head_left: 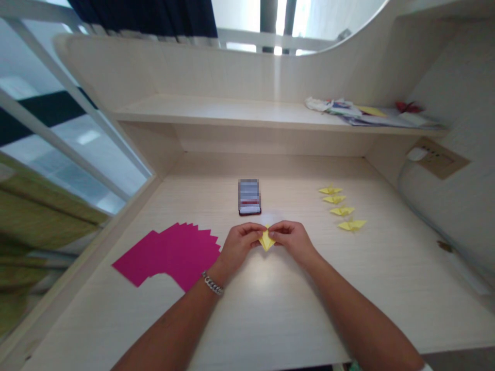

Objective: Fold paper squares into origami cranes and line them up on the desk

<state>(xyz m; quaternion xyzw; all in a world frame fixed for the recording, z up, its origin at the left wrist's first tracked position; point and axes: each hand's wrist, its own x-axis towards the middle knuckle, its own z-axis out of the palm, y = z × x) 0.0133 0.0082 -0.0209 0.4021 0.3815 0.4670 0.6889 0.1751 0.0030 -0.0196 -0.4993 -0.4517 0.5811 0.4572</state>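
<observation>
A small piece of folded yellow paper [266, 241] is held between my two hands over the middle of the desk, its pointed end toward me. My left hand [242, 241] pinches its left side between thumb and fingers. On the other side, my right hand [290, 237] grips it in the same way, the two hands nearly touching at the top. Just beyond them lies a phone [249, 197] with its screen lit. Several yellow paper cranes [351, 225] stand in a column to the right. Pink paper sheets [174, 252] are fanned out beside my left forearm.
Along the back runs a raised shelf [232, 111] holding papers [371, 116] at its right end. A wall socket [441, 157] with a plugged-in cable [410, 198] is on the right. Metal bars [58, 123] border the desk's left side.
</observation>
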